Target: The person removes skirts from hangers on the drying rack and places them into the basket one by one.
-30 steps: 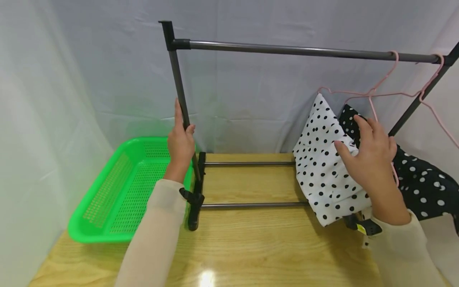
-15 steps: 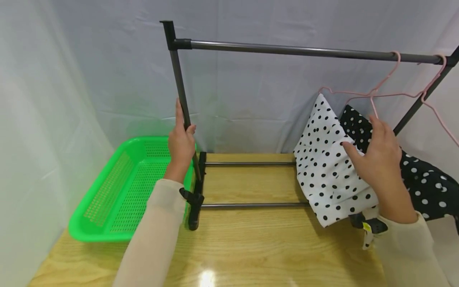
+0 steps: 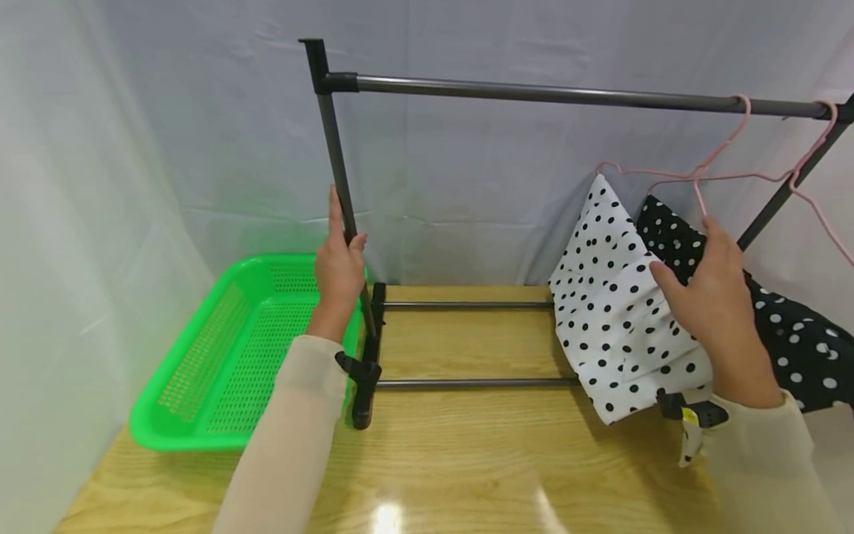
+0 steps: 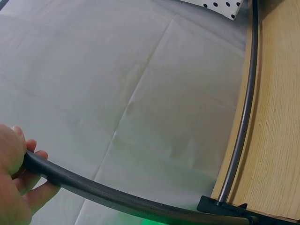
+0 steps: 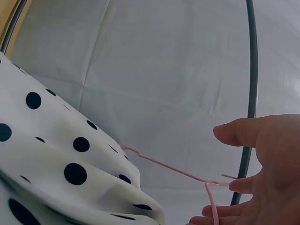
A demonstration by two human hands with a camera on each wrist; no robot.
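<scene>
A dark metal clothes rack stands on the wooden table [image 3: 467, 460]. My left hand [image 3: 338, 271] grips its left upright post [image 3: 333, 163]; in the left wrist view the fingers [image 4: 33, 187] curl round that post [image 4: 108, 197]. A white garment with black dots [image 3: 617, 311] hangs on a pink hanger [image 3: 700, 174] from the top rail [image 3: 547, 94]. My right hand [image 3: 714, 311] rests with loose fingers against the garment's right edge. In the right wrist view that hand [image 5: 267, 173] is spread, with the hanger wire [image 5: 173, 169] beside the palm.
A black garment with white dots [image 3: 794, 341] hangs behind the white one on a second pink hanger [image 3: 810, 185]. A green perforated basket [image 3: 220, 363] lies at the table's left. White cloth walls close in the back and both sides.
My right hand has slid right and a little down along the white garment, its fingers now straighter. The pink hanger's hook shifted slightly right on the rail. The left hand stays on the post.
</scene>
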